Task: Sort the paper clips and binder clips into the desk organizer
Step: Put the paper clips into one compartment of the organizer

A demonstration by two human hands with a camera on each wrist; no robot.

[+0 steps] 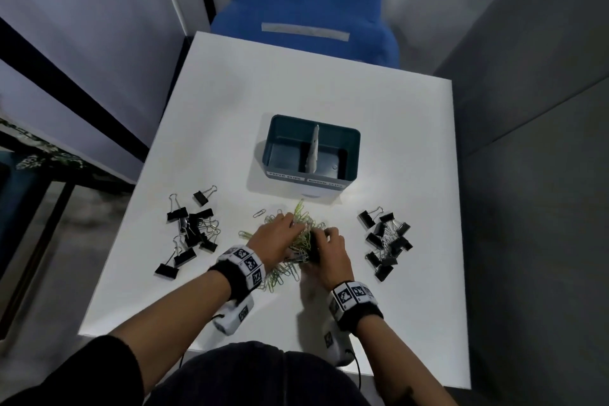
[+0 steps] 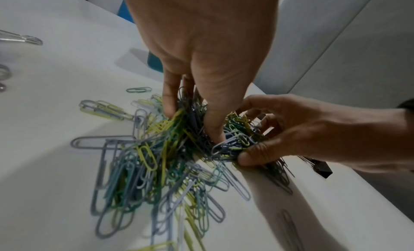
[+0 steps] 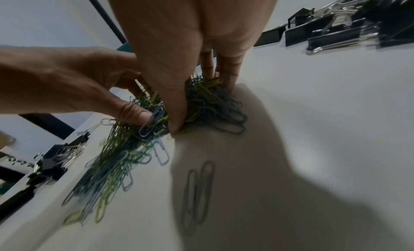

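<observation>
Both forearms reach forward over the worktop (image 1: pixel 329 82), bare from the elbow, each wrist strapped with a black band carrying white tag-marked blocks. The left hand (image 1: pixel 270 237) and right hand (image 1: pixel 329 257) meet close together, backs up, fingers (image 2: pixel 215 123) pointed down and curled, with the thumbs drawn in toward them. The left thumb (image 3: pixel 134 113) lies just beside the right thumb (image 3: pixel 174 111). Dark sleeves cover the upper arms.
</observation>
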